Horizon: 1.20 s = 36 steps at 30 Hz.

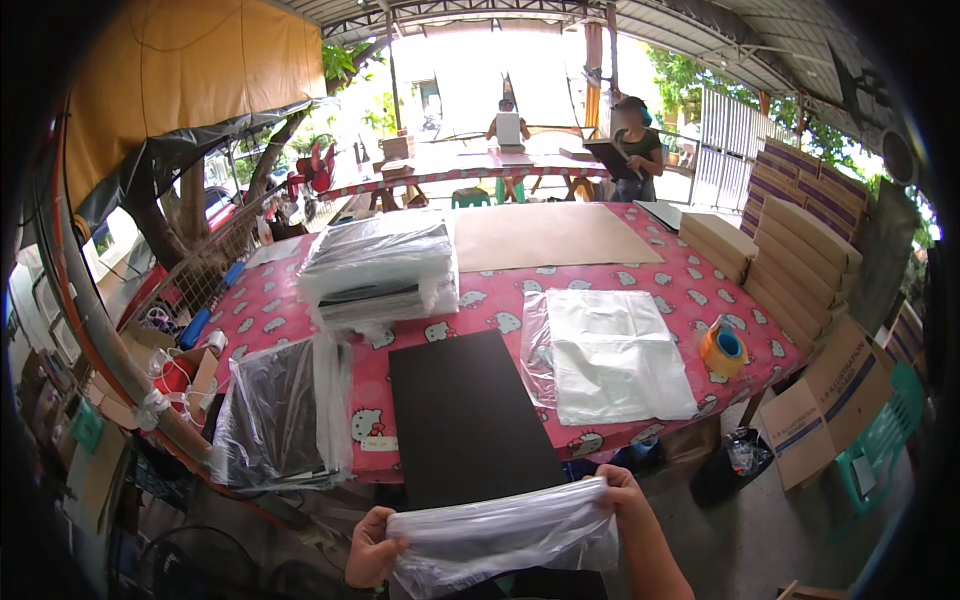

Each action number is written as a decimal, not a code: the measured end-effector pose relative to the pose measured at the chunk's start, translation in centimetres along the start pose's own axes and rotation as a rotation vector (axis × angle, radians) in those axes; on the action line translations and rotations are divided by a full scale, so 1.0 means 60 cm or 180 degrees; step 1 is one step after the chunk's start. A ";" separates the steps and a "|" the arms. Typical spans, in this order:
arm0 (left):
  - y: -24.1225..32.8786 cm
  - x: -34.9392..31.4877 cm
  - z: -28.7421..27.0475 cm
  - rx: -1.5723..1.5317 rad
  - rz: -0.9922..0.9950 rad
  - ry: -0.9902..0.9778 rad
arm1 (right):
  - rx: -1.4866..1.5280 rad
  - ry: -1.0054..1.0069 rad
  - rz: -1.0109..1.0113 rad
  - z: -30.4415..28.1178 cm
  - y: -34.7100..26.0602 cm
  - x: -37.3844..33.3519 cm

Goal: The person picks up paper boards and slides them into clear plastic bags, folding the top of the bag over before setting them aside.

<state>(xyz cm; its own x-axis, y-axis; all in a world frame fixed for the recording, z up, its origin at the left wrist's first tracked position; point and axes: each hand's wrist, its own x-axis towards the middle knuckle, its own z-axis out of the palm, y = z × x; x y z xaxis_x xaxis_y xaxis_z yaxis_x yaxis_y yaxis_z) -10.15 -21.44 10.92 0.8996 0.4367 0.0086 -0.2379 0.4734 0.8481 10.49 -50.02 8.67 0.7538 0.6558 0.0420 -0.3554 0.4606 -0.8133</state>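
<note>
A clear plastic bag (500, 535), bunched into folds, stretches between my two hands at the near edge of the table. My left hand (374, 550) pinches its left end between thumb and fingers. At the other end, my right hand (622, 490) grips the bag's upper corner. A flat black board (470, 410) lies lengthwise on the table and reaches toward me; its near end is hidden by the bag, and I cannot tell whether it is inside. Right of the board is a pile of flat plastic bags (615, 350). Plastic-wrapped black boards (275, 415) are stacked to the left.
A taller wrapped stack (385, 270) and a brown sheet (550, 237) lie farther back on the pink table (480, 300). Tape rolls (724, 350) sit near the right edge, beside long cartons (800, 260). A person (640, 150) stands beyond, holding a dark board; another sits farther off.
</note>
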 end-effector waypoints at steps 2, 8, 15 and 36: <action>-0.027 0.007 -0.006 0.0819 0.0345 0.0512 | -0.0748 0.0340 -0.0012 0.015 0.007 0.007; -0.121 0.026 -0.002 0.2655 0.1110 0.2458 | -0.2651 0.1048 -0.0198 0.019 0.057 0.016; -0.167 0.023 -0.035 0.2487 0.1199 0.1901 | -0.3580 0.0945 -0.0023 -0.001 0.076 0.013; -0.139 0.015 -0.021 0.2972 0.1380 0.1704 | -0.4142 0.1209 -0.0111 0.040 0.055 0.005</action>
<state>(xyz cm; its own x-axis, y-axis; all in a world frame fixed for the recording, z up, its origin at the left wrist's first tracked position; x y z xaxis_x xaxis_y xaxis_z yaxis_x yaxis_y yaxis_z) -7.81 -24.02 3.17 0.4858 0.7973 0.3582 0.0754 -0.4464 0.8916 8.19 -46.87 7.42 0.9314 0.3540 0.0843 0.2833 -0.5598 -0.7787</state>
